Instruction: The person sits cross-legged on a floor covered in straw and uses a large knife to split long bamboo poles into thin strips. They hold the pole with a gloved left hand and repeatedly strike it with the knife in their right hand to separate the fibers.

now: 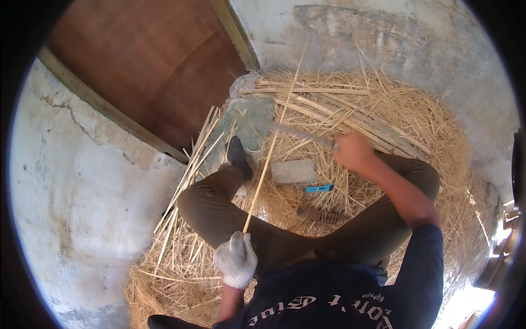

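My left hand (236, 260), in a white knitted glove, is closed round the lower end of a long thin bamboo strip (267, 160). The strip slants up and away over my lap, its far tip near the wall. In my bare right hand (356, 152), fingers wrapped round its handle, is a knife (307, 135). Motion blurs its blade, which points left and reaches the strip at about its middle. Whether the edge cuts into the strip or only touches it, I cannot tell.
A pale rectangular block (294, 171) and a blue tool (319, 188) lie between my legs, close to a dark brownish piece (318, 214). Split bamboo pieces (350, 118) rest on heaped shavings (438, 142). More strips (183, 203) lie at left. Walls (378, 38) and a brown door (148, 60) stand around.
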Demonstrator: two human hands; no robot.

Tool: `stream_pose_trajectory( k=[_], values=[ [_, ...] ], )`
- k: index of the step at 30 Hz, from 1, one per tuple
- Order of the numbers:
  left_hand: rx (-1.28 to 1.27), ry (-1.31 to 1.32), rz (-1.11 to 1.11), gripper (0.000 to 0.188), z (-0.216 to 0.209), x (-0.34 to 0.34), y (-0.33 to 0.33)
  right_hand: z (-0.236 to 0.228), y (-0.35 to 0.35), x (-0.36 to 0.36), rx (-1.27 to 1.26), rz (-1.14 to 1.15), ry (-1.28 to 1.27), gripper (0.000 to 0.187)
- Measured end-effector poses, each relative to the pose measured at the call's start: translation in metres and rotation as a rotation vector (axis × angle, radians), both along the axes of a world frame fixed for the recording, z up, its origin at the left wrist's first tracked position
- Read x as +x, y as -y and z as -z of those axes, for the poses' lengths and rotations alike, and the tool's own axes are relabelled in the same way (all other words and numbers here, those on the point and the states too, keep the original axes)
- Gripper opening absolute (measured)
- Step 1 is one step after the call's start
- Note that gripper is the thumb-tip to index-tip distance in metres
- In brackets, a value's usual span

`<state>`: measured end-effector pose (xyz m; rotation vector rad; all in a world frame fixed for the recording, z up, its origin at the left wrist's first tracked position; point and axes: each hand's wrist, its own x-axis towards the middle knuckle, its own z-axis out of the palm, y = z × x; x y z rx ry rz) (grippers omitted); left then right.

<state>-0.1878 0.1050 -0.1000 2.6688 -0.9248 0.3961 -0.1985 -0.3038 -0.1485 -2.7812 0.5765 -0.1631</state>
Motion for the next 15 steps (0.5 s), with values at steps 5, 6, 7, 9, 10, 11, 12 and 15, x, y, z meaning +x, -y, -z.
stream_pose_trajectory(
  k=[5, 6, 7, 9, 10, 11, 12, 15],
  values=[
    [-0.081, 0.097, 0.016, 0.011, 0.004, -0.004, -0.009, -0.003, -0.038, -0.01, -0.265, -0.392, 0.35, 0.011],
    [-0.132, 0.166, 0.049, 0.011, 0.003, -0.007, -0.014, 0.017, -0.022, -0.003, -0.194, -0.305, 0.484, 0.012],
    [-0.115, 0.118, 0.054, 0.01, 0.001, -0.01, -0.018, 0.018, -0.014, 0.001, -0.22, -0.306, 0.474, 0.012],
    [-0.096, 0.029, 0.062, 0.01, -0.005, -0.014, -0.024, 0.014, -0.003, 0.005, -0.287, -0.312, 0.456, 0.012],
    [-0.052, -0.105, 0.006, 0.012, -0.007, -0.016, -0.027, 0.015, -0.01, 0.004, -0.331, -0.287, 0.301, 0.012],
    [-0.052, -0.086, -0.017, 0.012, -0.001, -0.02, -0.033, 0.015, -0.017, 0.004, -0.289, -0.319, 0.274, 0.014],
    [-0.05, -0.064, -0.031, 0.012, 0.008, -0.021, -0.04, 0.015, -0.025, 0.004, -0.247, -0.341, 0.25, 0.018],
    [-0.133, -0.159, -0.122, 0.014, 0.01, -0.029, -0.038, 0.018, -0.051, -0.005, -0.17, -0.365, 0.222, 0.02]
  ],
)
